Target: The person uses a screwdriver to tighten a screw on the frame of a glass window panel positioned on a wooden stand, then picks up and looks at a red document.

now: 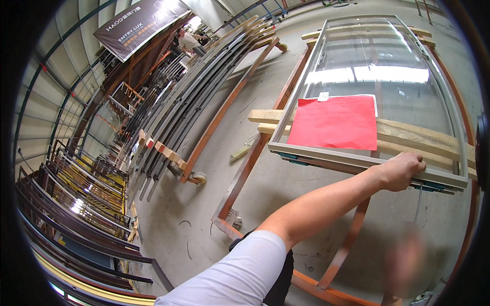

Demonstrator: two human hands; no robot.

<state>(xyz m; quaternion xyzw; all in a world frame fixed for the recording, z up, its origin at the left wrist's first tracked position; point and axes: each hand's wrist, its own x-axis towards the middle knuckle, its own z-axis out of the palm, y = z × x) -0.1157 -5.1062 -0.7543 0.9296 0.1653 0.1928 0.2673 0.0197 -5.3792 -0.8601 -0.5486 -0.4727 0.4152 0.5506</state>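
Observation:
My left hand (404, 171) is closed over the near edge of a pale grey metal window frame (325, 152), to the right of its middle. The frame lies flat, with a glass pane (413, 103) in it. A red sheet of paper (333, 123) rests on the near part of the glass, and a white sheet shows behind it. Teal pieces (294, 158) show along the frame's near underside. A thin metal rod (418, 202) runs from below that edge to a blurred patch at lower right, where my right hand (407, 260) seems to be; its grip is hidden.
Timber battens (421, 135) on an orange metal trolley (239, 178) hold up the frame. Leftward, another wheeled rack (229, 111) carries long grey profiles (195, 99). Dark frames (95, 244) stand at lower left. A person (189, 42) is in the background.

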